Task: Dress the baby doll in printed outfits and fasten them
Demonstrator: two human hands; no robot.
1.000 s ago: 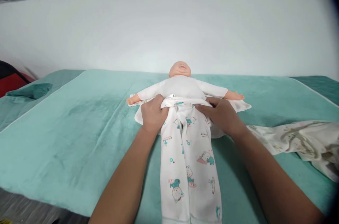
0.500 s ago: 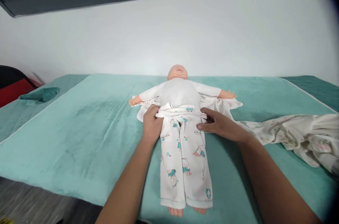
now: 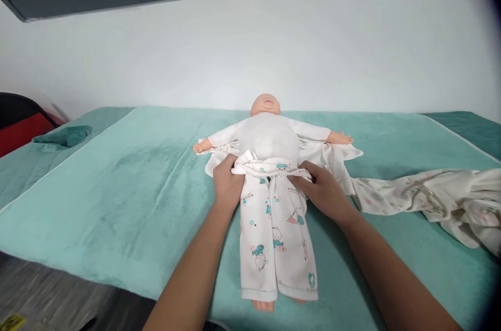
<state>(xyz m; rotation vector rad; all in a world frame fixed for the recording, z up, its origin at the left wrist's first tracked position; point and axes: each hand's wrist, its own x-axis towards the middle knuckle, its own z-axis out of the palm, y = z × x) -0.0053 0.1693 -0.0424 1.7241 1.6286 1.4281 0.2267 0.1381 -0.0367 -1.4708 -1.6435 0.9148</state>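
Observation:
A baby doll lies on its back, arms spread, its head toward the wall. Printed white pants cover its legs, with the feet showing below the cuffs. The waistband is bunched at the doll's lower belly. My left hand is closed on the waistband's left side. On the right side, my right hand pinches the same waistband between thumb and fingers. A white shirt lies spread open beneath the doll's back and arms.
A crumpled printed white cloth lies on the right of the teal bed cover. At the far left are a folded teal cloth and a red and black item. A white wall stands behind.
My right hand has closed from a looser hold to a pinch on the waistband. My left hand keeps its grip. The whole view has shifted slightly.

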